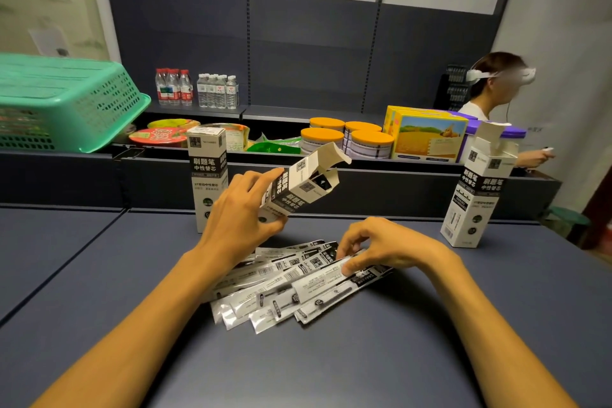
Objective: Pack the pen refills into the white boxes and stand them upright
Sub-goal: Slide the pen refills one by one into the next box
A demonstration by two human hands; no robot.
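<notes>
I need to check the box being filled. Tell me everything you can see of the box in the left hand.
The held box is a tall, narrow carton, apparently thin white card, with black panels of printed characters and small code squares. Its top flaps stand open, showing a dark inside; what it holds cannot be told. It is tilted, open end up and to the right, raised above the table and the refill packets. The left hand grips its lower end, thumb beneath and fingers along the top.

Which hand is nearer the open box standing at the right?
Right. The right hand rests on the refill packets, below-left of that standing open box; the left hand is farther left.
</notes>
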